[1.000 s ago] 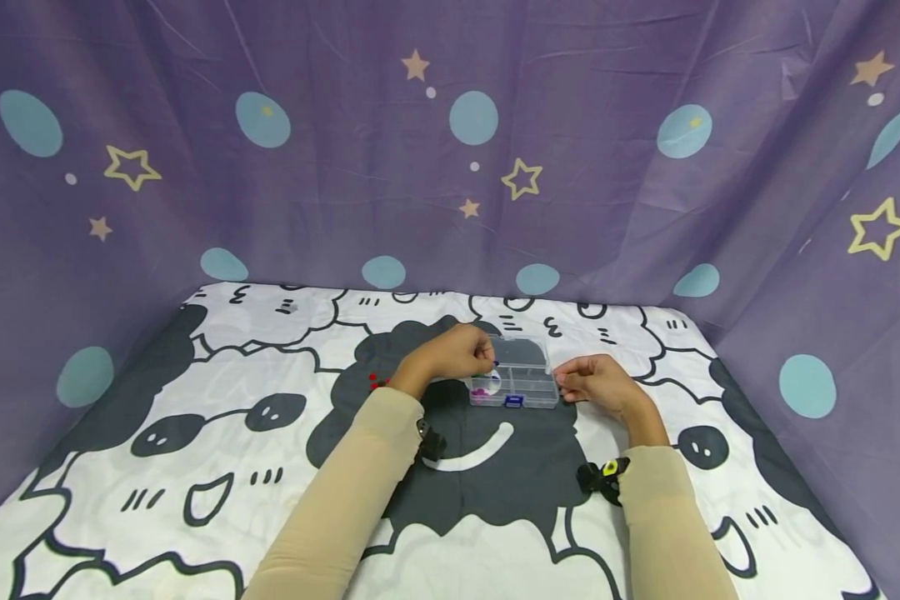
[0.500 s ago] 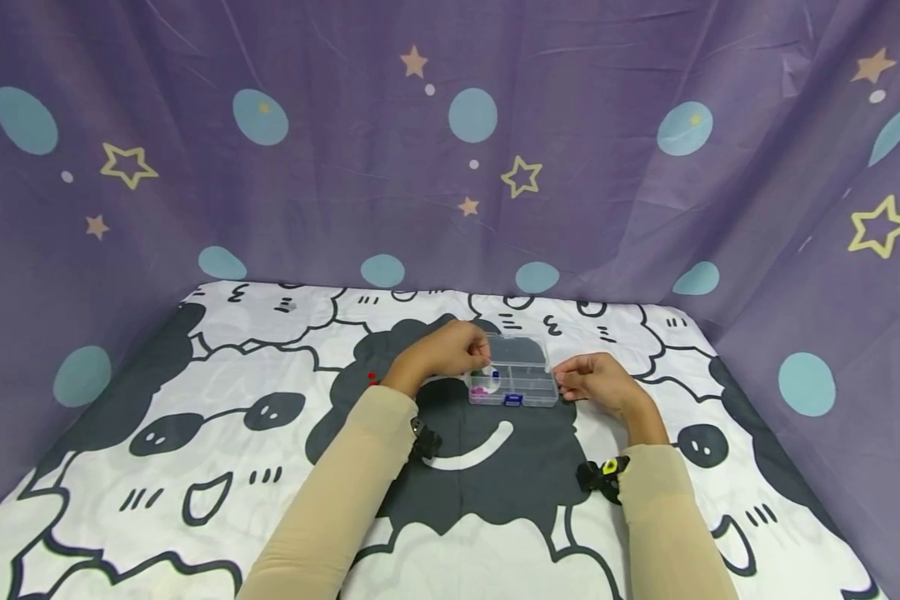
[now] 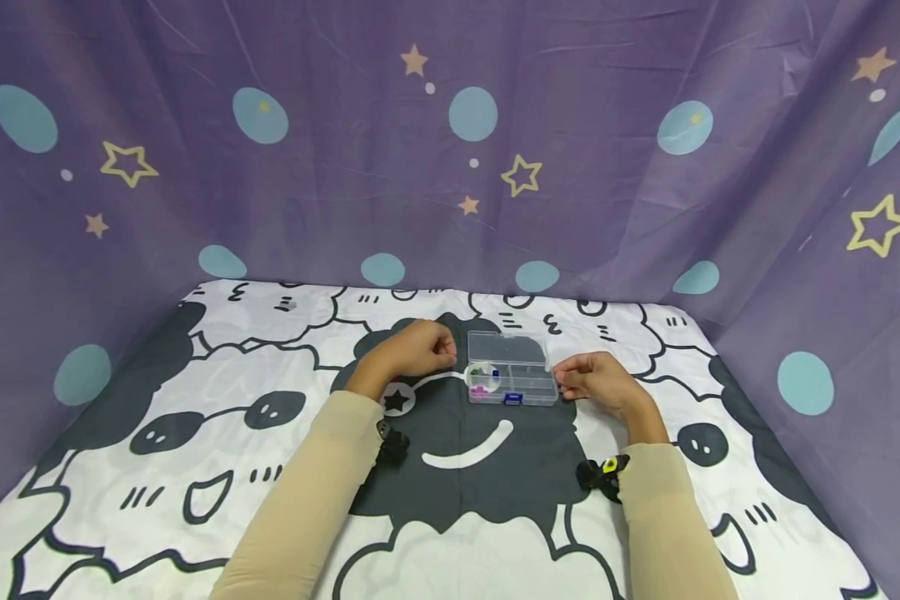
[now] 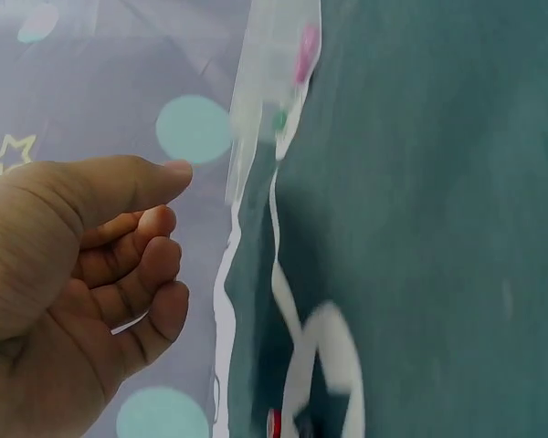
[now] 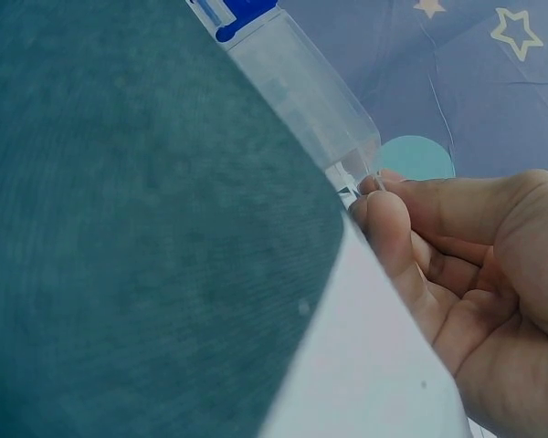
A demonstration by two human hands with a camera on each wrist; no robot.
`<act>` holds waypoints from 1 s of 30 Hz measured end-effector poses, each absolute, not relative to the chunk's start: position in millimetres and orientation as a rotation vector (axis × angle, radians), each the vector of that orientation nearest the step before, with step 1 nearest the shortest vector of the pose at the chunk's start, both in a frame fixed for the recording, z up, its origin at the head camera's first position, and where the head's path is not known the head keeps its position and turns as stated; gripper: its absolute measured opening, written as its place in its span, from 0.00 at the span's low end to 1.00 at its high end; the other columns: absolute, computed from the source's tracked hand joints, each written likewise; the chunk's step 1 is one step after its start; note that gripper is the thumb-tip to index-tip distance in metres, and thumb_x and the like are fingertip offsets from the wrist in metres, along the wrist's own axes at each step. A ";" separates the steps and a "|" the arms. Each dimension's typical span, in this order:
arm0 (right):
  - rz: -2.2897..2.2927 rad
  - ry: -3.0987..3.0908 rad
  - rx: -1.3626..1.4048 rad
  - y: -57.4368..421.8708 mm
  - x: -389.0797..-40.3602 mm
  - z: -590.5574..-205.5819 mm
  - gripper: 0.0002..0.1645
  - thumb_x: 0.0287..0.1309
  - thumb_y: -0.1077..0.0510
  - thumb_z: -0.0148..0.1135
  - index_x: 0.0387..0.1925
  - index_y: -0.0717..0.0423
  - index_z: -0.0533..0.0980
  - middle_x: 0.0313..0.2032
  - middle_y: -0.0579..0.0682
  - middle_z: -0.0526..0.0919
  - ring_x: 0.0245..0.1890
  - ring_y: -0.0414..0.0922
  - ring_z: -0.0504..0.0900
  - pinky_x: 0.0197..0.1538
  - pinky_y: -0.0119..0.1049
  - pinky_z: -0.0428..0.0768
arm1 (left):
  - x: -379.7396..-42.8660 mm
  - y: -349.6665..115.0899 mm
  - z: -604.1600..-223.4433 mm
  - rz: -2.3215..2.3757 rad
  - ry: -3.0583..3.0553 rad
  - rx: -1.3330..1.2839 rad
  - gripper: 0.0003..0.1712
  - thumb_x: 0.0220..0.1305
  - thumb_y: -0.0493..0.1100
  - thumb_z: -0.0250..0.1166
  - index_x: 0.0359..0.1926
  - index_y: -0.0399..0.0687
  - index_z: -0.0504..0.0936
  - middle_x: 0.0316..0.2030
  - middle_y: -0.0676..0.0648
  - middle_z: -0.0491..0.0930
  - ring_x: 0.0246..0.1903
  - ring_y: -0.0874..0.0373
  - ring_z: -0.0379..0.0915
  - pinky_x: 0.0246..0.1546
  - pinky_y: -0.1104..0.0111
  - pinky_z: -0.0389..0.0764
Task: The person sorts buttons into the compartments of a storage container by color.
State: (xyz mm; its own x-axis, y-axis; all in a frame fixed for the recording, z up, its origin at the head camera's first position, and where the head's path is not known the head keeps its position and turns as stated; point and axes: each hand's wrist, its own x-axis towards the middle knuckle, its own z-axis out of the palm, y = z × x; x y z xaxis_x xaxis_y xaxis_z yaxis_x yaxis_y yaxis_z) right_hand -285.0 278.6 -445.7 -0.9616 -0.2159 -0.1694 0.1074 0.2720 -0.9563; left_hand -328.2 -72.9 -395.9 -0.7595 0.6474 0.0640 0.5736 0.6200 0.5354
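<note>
A clear plastic compartment box with a raised lid and a blue latch lies on the dark patch of the cloth. Small pink pieces, a green piece and a blue piece are in its left compartments. My right hand pinches the box's right end between thumb and forefinger, as the right wrist view shows. Left of the box is my left hand, fingers loosely bent and thumb apart from them, with nothing between. A red piece shows at the bottom of the left wrist view.
The surface bears a cloth printed with black-and-white cartoon sheep. Behind and at both sides hangs a purple curtain with stars and blue ovals. A black wrist device sits on my left sleeve, another device on my right.
My left hand has drawn back from over the box to the left, leaving a blue piece in a left compartment. Its arm now covers most of the red pieces. The right hand has stayed put.
</note>
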 end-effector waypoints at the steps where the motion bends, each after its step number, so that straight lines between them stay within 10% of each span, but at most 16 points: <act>1: -1.746 2.280 -0.098 278.6 -285.2 -445.6 0.15 0.69 0.69 0.61 0.53 0.77 0.76 0.34 0.51 0.82 0.30 0.39 0.83 0.39 0.33 0.85 | -328.1 -76.9 -396.0 0.825 2.709 1.008 0.04 0.69 0.38 0.67 0.35 0.45 0.85 0.29 0.51 0.81 0.29 0.60 0.73 0.36 0.66 0.77; 30: -1.767 2.260 -0.069 276.5 -285.7 -446.2 0.14 0.68 0.71 0.59 0.52 0.77 0.76 0.34 0.48 0.84 0.29 0.39 0.83 0.38 0.33 0.85 | -318.1 -171.1 -402.2 0.876 2.785 0.778 0.03 0.66 0.37 0.69 0.34 0.42 0.85 0.26 0.51 0.80 0.26 0.60 0.70 0.33 0.64 0.74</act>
